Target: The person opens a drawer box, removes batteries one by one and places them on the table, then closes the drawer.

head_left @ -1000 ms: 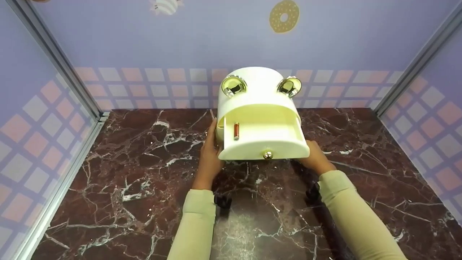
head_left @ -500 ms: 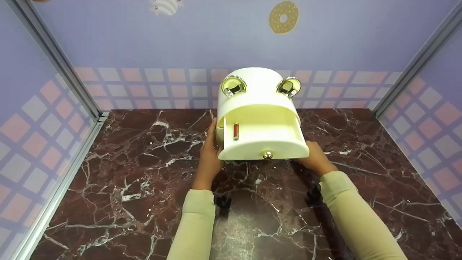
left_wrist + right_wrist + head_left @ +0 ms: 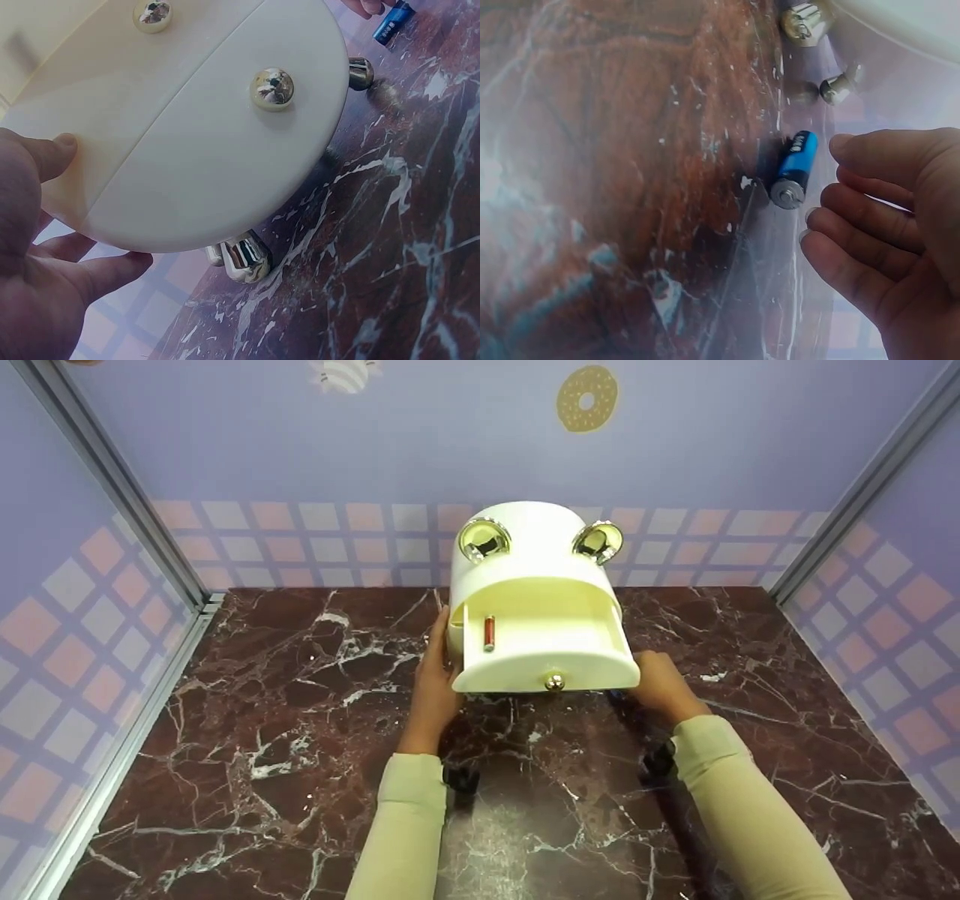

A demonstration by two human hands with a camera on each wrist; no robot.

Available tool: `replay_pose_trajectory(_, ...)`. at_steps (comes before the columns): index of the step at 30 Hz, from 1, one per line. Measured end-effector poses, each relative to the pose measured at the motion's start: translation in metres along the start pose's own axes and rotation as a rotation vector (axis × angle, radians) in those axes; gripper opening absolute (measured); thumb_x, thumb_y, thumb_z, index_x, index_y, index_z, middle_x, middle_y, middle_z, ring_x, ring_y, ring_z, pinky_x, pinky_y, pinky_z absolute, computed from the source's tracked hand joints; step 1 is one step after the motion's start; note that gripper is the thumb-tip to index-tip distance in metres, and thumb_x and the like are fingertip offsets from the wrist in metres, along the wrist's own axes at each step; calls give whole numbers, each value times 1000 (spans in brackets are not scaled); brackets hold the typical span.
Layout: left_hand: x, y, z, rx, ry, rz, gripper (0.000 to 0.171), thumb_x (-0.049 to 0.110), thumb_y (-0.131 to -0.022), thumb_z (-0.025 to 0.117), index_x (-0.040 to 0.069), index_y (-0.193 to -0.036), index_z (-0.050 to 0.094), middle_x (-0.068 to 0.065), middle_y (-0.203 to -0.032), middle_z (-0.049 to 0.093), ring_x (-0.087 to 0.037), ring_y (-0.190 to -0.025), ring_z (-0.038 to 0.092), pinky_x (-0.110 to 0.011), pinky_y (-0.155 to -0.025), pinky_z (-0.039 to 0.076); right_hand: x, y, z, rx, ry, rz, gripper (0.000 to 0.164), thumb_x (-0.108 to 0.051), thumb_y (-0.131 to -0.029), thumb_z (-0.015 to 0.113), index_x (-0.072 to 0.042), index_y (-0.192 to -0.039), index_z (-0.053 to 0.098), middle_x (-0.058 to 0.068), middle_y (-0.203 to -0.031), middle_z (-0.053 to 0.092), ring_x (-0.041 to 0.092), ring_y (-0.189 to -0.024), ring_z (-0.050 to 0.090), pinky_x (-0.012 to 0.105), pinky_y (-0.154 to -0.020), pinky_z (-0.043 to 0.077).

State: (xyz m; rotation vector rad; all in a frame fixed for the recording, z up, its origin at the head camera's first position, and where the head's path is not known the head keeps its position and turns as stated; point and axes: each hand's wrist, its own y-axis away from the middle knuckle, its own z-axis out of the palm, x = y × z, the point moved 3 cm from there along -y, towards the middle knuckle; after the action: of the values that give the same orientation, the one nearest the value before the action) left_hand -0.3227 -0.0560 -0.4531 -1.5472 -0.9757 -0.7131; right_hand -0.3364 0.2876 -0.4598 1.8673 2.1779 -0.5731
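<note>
A white rounded drawer box (image 3: 536,521) with gold-rimmed ears stands on the marbled table, its upper drawer (image 3: 555,641) pulled out. Inside that drawer, near its left wall, lies a red battery (image 3: 490,633). My left hand (image 3: 435,686) holds the box by its left side; in the left wrist view its thumb (image 3: 56,154) lies on the white front and other fingers bend around the edge. Beside the box's right side is my right hand (image 3: 664,686), fingers slightly bent and holding nothing. Close to its fingertips a blue-and-black battery (image 3: 795,169) lies on the table, apparently untouched.
Round shiny knobs (image 3: 272,90) stick out of the box's front, and metal feet (image 3: 246,256) raise it off the table (image 3: 300,780). Patterned panels (image 3: 390,442) wall in the back and both sides. A black wrist mount (image 3: 461,778) sits at the left cuff.
My right hand has shifted slightly right, away from the box, and a bit of blue now shows below the drawer front. The left hand and the drawer box stay put.
</note>
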Motion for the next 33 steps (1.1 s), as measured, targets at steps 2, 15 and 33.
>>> replay_pose_trajectory(2, -1, 0, 0, -2, -3, 0, 72, 1, -95, 56, 18, -156, 21, -7, -158, 31, -26, -140, 41, -41, -115, 37, -1, 0, -3, -4, -5, 2, 5, -9, -75, 66, -5, -73, 68, 11, -69, 68, 24, -63, 57, 50, -62, 51)
replay_pose_trajectory(15, -1, 1, 0, -13, -17, -9, 72, 0, -96, 54, 22, -156, 20, -2, -160, 28, -23, -141, 38, -40, -113, 40, -15, 1, -36, -20, -93, 46, 11, -16, -85, 68, -5, -85, 72, 10, -73, 68, 18, -58, 54, 29, -53, 45)
replay_pose_trajectory(33, 38, 6, -8, -30, 9, -39, 71, -7, -93, 53, 9, -155, 21, -16, -158, 28, -33, -140, 39, -44, -115, 37, -43, 3, -81, 14, -176, 47, 23, -35, -90, 69, -14, -99, 75, 8, -89, 73, 17, -64, 62, 28, -55, 53)
